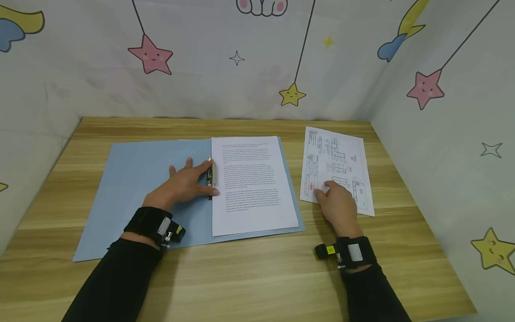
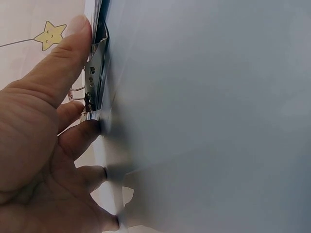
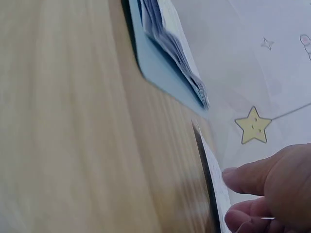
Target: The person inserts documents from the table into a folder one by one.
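A blue folder (image 1: 132,192) lies open with a stack of printed pages (image 1: 253,188) on its right side. My left hand (image 1: 183,184) spans the metal clip (image 1: 209,178) at the fold, thumb near its lower end and index finger near its upper end. The other fingers are spread over the blue cover. In the left wrist view, the thumb (image 2: 73,51) lies straight along the clip. To the right, my right hand (image 1: 339,208) rests at the lower part of a sheet of technical drawings (image 1: 342,147), fingers loosely bent. In the right wrist view, the thumb (image 3: 252,177) is right by the sheet's surface.
The wooden table (image 1: 241,281) carries the folder and the loose sheet side by side, a strip of wood between them. A white patterned curtain wall (image 1: 201,89) borders the table's back, and similar walls stand on both sides.
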Motion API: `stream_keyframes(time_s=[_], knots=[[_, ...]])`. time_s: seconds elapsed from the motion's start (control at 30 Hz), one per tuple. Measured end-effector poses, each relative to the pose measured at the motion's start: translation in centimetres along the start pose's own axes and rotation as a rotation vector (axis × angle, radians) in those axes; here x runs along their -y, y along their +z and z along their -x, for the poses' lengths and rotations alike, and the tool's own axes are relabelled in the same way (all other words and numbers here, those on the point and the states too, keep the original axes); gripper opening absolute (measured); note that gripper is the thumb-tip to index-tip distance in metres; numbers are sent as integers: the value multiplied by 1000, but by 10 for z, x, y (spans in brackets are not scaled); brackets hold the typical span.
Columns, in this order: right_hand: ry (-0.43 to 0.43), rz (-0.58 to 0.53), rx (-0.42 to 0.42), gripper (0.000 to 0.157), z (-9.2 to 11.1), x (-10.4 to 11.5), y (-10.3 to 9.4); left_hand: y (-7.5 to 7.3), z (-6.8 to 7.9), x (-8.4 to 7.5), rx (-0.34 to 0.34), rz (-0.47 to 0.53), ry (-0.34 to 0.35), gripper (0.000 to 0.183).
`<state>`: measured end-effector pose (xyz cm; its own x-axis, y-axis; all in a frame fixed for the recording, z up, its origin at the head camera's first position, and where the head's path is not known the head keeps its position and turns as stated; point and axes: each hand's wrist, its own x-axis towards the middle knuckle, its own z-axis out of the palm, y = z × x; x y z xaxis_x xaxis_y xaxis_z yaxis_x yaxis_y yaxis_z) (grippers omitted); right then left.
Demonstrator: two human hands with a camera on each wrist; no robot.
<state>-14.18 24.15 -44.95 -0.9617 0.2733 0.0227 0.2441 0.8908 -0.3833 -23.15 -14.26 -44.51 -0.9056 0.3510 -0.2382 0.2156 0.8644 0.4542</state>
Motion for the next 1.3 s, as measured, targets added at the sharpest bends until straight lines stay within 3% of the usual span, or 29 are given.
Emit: stream_keyframes(time_s=[0.4, 0.8, 1.07, 1.3], knots=[[-15, 24, 51, 59, 1, -5, 0, -1, 0, 1, -3, -2, 2, 104], [-28, 53, 35, 50, 6, -6, -5, -2, 0, 0, -4, -11, 6, 103], [39, -14, 40, 49, -3, -25, -13, -1, 0, 0, -1, -5, 4, 103], [151, -9, -10, 52, -10, -53, -29, 0, 0, 1, 6, 5, 3, 104]])
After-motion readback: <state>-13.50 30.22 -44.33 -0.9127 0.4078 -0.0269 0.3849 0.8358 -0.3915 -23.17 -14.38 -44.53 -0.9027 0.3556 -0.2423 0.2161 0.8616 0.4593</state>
